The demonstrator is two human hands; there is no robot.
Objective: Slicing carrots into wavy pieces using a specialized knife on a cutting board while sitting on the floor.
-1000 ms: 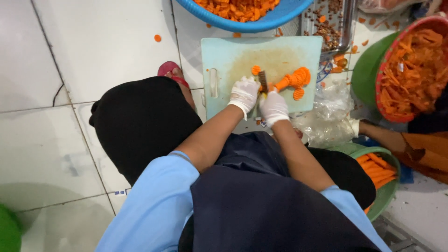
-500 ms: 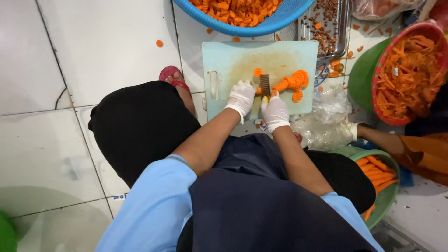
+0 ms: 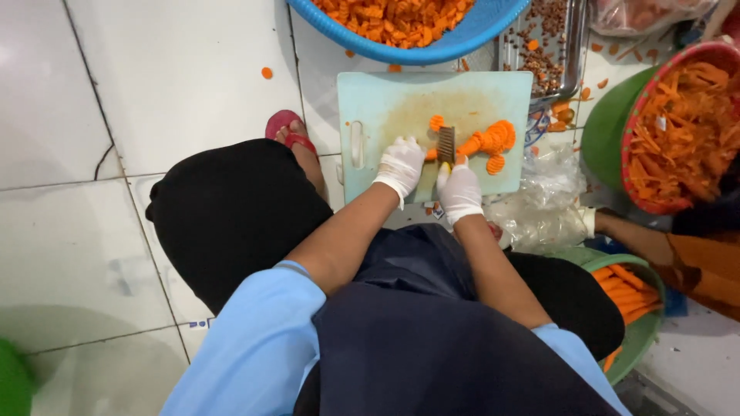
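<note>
Vs. half a sec ago: little changed, crinkle cutter (image 3: pixel 446 144) still upright at same spot on pale green cutting board (image 3: pixel 385 108), view just shifted a bit. Left hand (image 3: pixel 401 164) & right hand (image 3: pixel 459 189), both white-gloved, closed round cutter handle. Carrot (image 3: pixel 482 142) orange, ridged, lying on board on floor, touching blade, w/ cut slices beside.

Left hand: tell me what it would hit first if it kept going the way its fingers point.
The left hand points up the cutting board. Going on, it would likely cross bare board, then meet the blue basket of cut carrot at the far edge. Depth is hard to judge.
</note>
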